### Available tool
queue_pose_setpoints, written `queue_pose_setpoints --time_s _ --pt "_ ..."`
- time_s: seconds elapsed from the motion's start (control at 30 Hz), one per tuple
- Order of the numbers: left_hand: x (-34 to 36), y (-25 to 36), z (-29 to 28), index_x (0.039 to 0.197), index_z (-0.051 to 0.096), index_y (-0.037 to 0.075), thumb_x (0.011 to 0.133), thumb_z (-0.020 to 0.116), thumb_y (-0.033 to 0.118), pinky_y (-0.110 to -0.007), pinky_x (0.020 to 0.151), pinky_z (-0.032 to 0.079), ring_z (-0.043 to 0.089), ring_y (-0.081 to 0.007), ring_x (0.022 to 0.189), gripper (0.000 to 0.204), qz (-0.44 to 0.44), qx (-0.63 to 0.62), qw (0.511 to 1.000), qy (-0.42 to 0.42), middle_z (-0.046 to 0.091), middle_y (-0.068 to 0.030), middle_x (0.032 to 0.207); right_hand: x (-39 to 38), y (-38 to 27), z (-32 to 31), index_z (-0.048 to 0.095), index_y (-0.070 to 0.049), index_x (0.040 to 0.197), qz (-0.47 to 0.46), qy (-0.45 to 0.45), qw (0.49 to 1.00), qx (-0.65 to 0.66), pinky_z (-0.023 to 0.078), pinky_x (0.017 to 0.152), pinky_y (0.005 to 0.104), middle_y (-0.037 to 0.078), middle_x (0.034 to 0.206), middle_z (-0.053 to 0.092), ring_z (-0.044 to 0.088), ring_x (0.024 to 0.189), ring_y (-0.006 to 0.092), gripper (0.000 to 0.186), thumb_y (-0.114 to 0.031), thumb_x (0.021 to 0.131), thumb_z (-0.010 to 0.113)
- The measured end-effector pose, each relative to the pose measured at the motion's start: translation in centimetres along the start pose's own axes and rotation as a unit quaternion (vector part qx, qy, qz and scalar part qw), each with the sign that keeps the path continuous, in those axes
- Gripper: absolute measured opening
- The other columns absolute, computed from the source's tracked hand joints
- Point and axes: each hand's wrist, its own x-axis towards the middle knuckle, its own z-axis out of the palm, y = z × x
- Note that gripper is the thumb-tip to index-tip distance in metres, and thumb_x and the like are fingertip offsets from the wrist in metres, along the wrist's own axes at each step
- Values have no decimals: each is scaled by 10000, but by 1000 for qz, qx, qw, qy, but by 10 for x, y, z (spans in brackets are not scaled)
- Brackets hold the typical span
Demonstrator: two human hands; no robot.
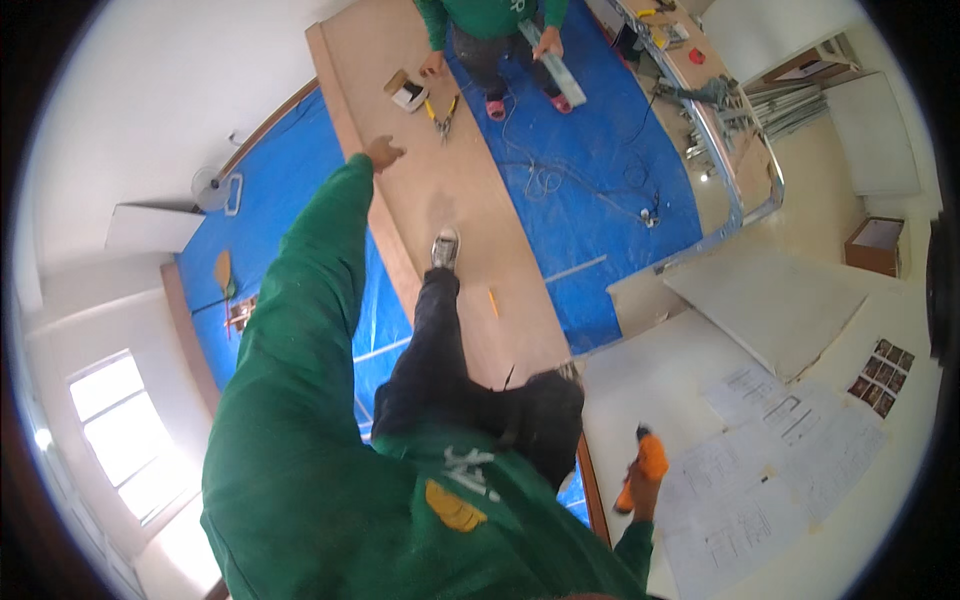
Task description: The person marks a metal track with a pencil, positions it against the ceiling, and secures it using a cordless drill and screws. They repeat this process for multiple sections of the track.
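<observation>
Head view, looking down over person's own green sleeves and dark trousers. Left hand (383,153) stretched far fwd, resting on the near long edge of a big wooden board (470,210) lying flat on blue tarp (600,170); fingers look loosely curled on the edge, holding nothing separate, though hand is small in frame so exact spread can't be told. Right hand (645,490) low at the right, closed round an orange power drill (645,470), drill pointing roughly downward over white floor, just left of some printed plan sheets (770,480). Person's grey shoe (445,248) is planted on the board, about mid-length. A pencil (493,302) lies on the board nr the shoe.

At the board's far end a co-worker in green top crouches: one hand (432,65) on the board nr a small box (407,90), other hand (547,42) gripping a long pale bar (555,65). Yellow-handled pliers (443,112) lie on the board just beside the box. White cable (560,175) loops across the tarp. Metal frame pieces (735,170) lie at right of the tarp, a cardboard box (877,245) well apart at far right. Small fan (208,186) by the wall on the left.
</observation>
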Motion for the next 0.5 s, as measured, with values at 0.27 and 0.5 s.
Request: queue_pose_setpoints --time_s 0.27,0.5 --pt "162 -69 1 1546 383 -147 896 789 447 -445 1213 403 479 -438 1464 969 -6 -35 998 51 463 -363 1560 -67 -64 178 661 -62 1114 200 -69 975 72 531 619 327 5 865 630 632 706 143 243 -27 876 694" --pt "163 -179 35 1583 319 -128 921 777 432 -478 980 521 608 -400 1223 980 -32 -188 978 86 554 -310 1433 -47 -140 256 675 -29 1075 70 -147 986 -24 512 630 316 -2 822 649 633 697 127 212 -88 880 730"
